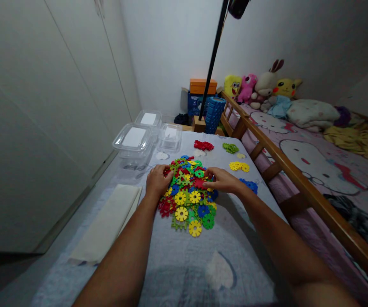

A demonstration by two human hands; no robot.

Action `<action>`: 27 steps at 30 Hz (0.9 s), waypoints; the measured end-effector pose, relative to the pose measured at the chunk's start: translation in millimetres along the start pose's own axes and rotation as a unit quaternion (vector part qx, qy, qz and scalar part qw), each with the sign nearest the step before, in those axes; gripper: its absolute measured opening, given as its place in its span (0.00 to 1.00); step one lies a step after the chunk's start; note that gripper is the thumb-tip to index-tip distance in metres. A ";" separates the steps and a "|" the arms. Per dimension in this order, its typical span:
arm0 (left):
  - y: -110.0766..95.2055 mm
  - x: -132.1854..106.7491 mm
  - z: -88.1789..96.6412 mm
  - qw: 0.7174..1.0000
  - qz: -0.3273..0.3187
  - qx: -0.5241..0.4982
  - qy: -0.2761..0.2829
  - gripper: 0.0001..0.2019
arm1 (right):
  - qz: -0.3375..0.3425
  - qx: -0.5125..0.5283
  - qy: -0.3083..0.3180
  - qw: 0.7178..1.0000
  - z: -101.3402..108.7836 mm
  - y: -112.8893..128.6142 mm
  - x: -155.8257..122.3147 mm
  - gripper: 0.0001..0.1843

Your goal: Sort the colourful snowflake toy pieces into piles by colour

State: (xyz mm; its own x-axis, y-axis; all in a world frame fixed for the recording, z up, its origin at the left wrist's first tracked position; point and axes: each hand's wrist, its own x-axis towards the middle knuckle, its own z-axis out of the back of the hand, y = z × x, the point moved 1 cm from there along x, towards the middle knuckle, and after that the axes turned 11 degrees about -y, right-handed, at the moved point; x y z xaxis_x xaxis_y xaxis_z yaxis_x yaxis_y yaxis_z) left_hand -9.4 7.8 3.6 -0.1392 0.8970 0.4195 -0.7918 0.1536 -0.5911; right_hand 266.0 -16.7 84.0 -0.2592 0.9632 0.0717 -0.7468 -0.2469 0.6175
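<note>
A mixed heap of plastic interlocking discs, red, yellow, green and blue, lies on the cloth-covered table. Some pieces are round with notches; others are squarish. At the heap's left side, my left hand has its fingers curled, with a red interlocking piece showing between thumb and forefinger. My right hand is bent in from the right, its thumb at the edge of a red interlocking disc. Its other fingertips are partly hidden. Beyond it are separate piles of red pieces, green pieces, yellow pieces and blue pieces.
Clear plastic boxes with white labels stand at the table's far left. A folded cream cloth lies beside my left forearm. Along the right runs a wooden bed rail. A black pole rises behind the table.
</note>
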 end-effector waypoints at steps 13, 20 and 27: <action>-2.1 0.0 1.6 1.000 0.001 0.006 0.005 0.14 | -0.022 0.063 0.023 0.998 -4.8 4.5 -11.8 0.18; -0.8 0.1 0.6 1.000 0.001 -0.002 -0.001 0.13 | -0.104 0.194 -0.100 0.970 8.8 -21.4 34.5 0.21; -0.3 0.6 0.4 1.000 0.005 -0.005 0.004 0.13 | -0.155 0.107 -0.269 0.945 -12.1 -68.3 100.3 0.18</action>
State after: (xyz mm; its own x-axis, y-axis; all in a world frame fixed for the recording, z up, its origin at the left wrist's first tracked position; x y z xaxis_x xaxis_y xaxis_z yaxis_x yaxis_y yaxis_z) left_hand -9.4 8.1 4.3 -0.1423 0.9014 0.4089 -0.7846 0.1491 -0.6019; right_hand 283.6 95.4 39.5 0.3434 0.9144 0.2143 -0.5804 0.0272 0.8139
